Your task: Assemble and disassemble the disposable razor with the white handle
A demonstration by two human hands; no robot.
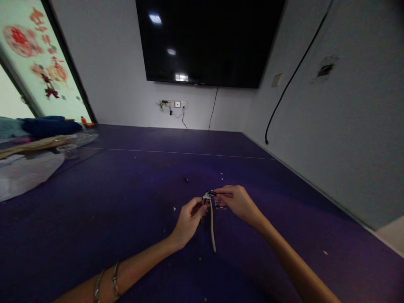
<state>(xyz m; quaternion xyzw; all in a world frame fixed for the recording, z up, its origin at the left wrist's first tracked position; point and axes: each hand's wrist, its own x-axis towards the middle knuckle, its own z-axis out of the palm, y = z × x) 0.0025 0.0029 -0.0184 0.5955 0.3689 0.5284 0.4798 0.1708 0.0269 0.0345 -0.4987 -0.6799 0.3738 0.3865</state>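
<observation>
My left hand (191, 219) is closed, thumb and fingers pinching a small silver-and-black piece (206, 196) whose exact kind is too small to make out. My right hand (235, 200) is closed as well, its fingertips on a small black part (212, 192) at the top of that piece. A thin cream-white cable (212, 229) hangs down between the hands from the piece, its lower end loose. Just below the right fingers shows a small, partly clear item (220, 205), half hidden by the hand. Beyond the hands a small black bit (186, 179) lies on the purple surface (132, 219).
Small white scraps dot the surface. Folded cloth (50, 126) and plastic bags (30, 174) lie at the left. A black cable (293, 80) hangs along the right wall. Ahead, a large television (208, 42) is mounted above wall sockets (176, 104).
</observation>
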